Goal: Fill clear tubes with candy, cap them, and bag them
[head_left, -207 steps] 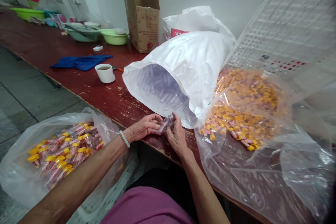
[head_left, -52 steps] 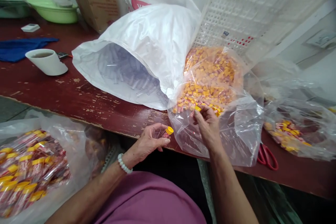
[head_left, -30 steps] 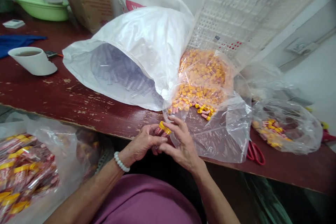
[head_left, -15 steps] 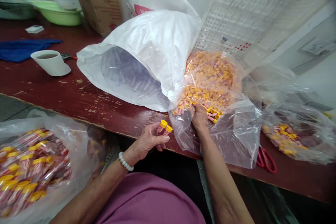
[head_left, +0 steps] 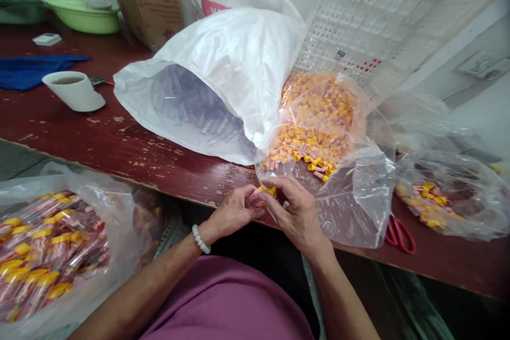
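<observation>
Grip-wise, your left hand [head_left: 233, 211] is pinching a red-and-white patterned tube [head_left: 254, 200], and your right hand [head_left: 299, 212] has thumb and finger closed on a yellow cap [head_left: 271, 191] right beside it. You've got all that up at the front edge of the bench [head_left: 159, 162], near the white sack [head_left: 239, 48] of clear tubes [head_left: 199, 109]. Yellow-capped pieces [head_left: 322, 111] sit heaped under clear plastic [head_left: 358, 210] to your right, red scissors [head_left: 400, 235] further along.

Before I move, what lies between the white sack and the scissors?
In the head view, the clear bag of yellow-capped pieces lies there, its loose side spreading toward the scissors.
</observation>
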A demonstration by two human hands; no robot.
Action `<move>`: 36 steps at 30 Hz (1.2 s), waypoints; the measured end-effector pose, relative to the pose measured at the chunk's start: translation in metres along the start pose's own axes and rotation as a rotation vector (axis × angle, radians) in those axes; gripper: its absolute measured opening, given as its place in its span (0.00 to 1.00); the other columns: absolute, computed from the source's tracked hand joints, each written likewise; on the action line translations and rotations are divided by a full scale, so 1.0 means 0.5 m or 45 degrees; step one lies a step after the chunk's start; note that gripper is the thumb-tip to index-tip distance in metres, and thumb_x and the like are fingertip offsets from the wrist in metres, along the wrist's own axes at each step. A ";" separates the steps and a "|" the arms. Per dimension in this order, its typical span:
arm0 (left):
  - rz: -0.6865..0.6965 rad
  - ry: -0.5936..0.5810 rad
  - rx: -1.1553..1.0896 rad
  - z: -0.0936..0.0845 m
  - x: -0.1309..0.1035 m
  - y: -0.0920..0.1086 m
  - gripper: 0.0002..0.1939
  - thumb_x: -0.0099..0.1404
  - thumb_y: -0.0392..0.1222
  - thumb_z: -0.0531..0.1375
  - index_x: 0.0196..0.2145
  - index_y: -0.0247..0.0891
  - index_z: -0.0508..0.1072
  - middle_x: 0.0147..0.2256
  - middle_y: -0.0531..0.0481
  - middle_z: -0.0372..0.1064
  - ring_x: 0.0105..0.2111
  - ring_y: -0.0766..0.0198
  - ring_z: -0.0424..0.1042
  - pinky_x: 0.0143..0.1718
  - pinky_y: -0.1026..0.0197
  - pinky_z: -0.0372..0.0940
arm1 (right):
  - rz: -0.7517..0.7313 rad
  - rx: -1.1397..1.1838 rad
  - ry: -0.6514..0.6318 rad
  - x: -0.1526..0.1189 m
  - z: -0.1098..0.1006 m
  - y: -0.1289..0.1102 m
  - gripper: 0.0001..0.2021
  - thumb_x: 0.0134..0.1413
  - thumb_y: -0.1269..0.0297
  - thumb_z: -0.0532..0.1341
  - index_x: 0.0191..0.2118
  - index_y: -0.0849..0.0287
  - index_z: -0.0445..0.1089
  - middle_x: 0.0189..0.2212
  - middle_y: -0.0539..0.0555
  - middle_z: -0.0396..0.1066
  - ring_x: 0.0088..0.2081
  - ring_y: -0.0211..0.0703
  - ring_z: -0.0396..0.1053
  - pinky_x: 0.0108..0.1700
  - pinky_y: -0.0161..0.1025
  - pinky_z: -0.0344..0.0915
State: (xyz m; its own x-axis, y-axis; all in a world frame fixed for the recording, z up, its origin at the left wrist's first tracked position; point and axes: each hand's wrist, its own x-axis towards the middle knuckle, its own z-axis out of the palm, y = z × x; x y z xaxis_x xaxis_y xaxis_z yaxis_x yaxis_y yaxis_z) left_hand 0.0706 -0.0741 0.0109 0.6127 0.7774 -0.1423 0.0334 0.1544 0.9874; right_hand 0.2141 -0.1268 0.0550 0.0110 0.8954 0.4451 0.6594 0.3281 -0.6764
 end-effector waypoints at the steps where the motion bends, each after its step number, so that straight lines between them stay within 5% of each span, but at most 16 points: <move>1: 0.036 0.004 0.031 0.001 -0.001 0.000 0.11 0.51 0.42 0.64 0.31 0.34 0.70 0.27 0.53 0.65 0.27 0.68 0.63 0.26 0.68 0.59 | -0.008 -0.016 -0.045 0.001 0.005 -0.005 0.07 0.54 0.64 0.61 0.41 0.54 0.70 0.33 0.51 0.70 0.32 0.37 0.67 0.35 0.36 0.65; 5: 0.088 0.031 0.178 -0.004 -0.003 -0.003 0.09 0.51 0.41 0.63 0.29 0.34 0.70 0.26 0.54 0.65 0.27 0.67 0.62 0.28 0.66 0.58 | 0.017 0.003 -0.043 0.006 0.004 0.000 0.16 0.52 0.63 0.63 0.48 0.53 0.66 0.39 0.53 0.71 0.34 0.39 0.68 0.33 0.36 0.65; 9: 0.109 0.040 0.175 -0.003 0.000 -0.012 0.09 0.50 0.36 0.62 0.31 0.34 0.71 0.27 0.54 0.66 0.28 0.67 0.63 0.29 0.66 0.58 | -0.101 -0.167 0.154 -0.007 0.013 0.005 0.10 0.56 0.72 0.54 0.40 0.53 0.69 0.45 0.55 0.66 0.45 0.45 0.65 0.42 0.42 0.64; 13: 0.153 0.028 0.071 0.005 0.002 -0.017 0.06 0.49 0.35 0.62 0.27 0.33 0.69 0.26 0.54 0.65 0.26 0.69 0.61 0.27 0.67 0.57 | -0.254 -0.470 0.032 -0.033 0.050 0.011 0.16 0.50 0.77 0.54 0.42 0.52 0.70 0.47 0.55 0.66 0.47 0.50 0.62 0.47 0.52 0.60; 17: 0.028 0.013 -0.007 0.002 0.001 -0.002 0.09 0.48 0.36 0.63 0.29 0.34 0.68 0.23 0.56 0.63 0.22 0.71 0.60 0.21 0.69 0.56 | -0.146 -0.284 0.028 -0.029 0.046 0.011 0.21 0.47 0.79 0.52 0.44 0.50 0.69 0.53 0.54 0.59 0.53 0.50 0.59 0.51 0.53 0.60; 22: -0.163 0.033 -0.114 -0.013 -0.005 0.015 0.09 0.49 0.38 0.62 0.29 0.34 0.68 0.19 0.56 0.62 0.18 0.69 0.62 0.18 0.67 0.57 | -0.098 -0.195 -0.048 -0.013 0.031 -0.005 0.32 0.50 0.70 0.56 0.62 0.52 0.49 0.60 0.59 0.51 0.62 0.52 0.50 0.60 0.56 0.52; 26: -0.105 -0.003 -0.398 -0.012 -0.007 -0.001 0.06 0.45 0.32 0.60 0.25 0.34 0.68 0.20 0.56 0.61 0.20 0.71 0.60 0.22 0.67 0.57 | -0.275 -0.470 -0.209 -0.020 0.076 0.005 0.42 0.42 0.56 0.66 0.62 0.57 0.48 0.59 0.64 0.56 0.60 0.61 0.52 0.57 0.60 0.51; 31: -0.136 0.028 -0.534 -0.003 -0.008 -0.009 0.06 0.38 0.27 0.56 0.17 0.34 0.64 0.18 0.57 0.58 0.20 0.72 0.57 0.21 0.67 0.51 | -0.437 -0.489 -0.163 -0.023 0.104 0.028 0.32 0.45 0.57 0.65 0.55 0.61 0.57 0.50 0.65 0.65 0.51 0.57 0.63 0.50 0.54 0.61; 36: -0.222 0.073 -0.643 -0.013 -0.001 -0.020 0.09 0.33 0.26 0.59 0.16 0.34 0.64 0.20 0.55 0.62 0.22 0.70 0.60 0.23 0.66 0.55 | -0.591 -0.442 -0.106 -0.010 0.122 0.048 0.28 0.49 0.50 0.60 0.56 0.55 0.58 0.43 0.61 0.68 0.44 0.57 0.67 0.45 0.54 0.65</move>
State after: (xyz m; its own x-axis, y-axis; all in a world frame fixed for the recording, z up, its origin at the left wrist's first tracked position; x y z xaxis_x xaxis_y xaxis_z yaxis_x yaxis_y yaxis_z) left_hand 0.0647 -0.0720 0.0005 0.5877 0.7436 -0.3188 -0.2615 0.5475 0.7949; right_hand 0.1840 -0.1051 0.0006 -0.3875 0.7069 0.5917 0.7889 0.5863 -0.1839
